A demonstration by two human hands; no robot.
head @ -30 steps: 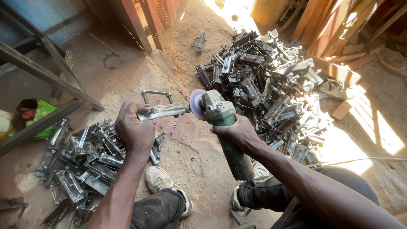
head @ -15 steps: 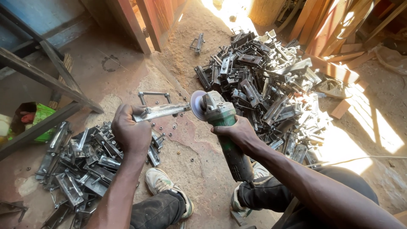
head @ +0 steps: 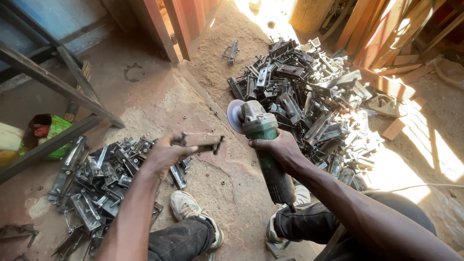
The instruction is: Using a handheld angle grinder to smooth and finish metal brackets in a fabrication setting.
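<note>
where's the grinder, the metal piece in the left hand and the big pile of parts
grinder (head: 261, 133), head view, on the green body just behind the disc
metal piece (head: 202, 141), head view, on the flat bar sticking out past the fingers
big pile of parts (head: 309, 96), head view, on the middle of the heap

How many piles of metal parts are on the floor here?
2. One pile lies on the ground beside the left hand. The larger pile spreads beyond the angle grinder that the right hand grips. More may lie out of view.
</note>
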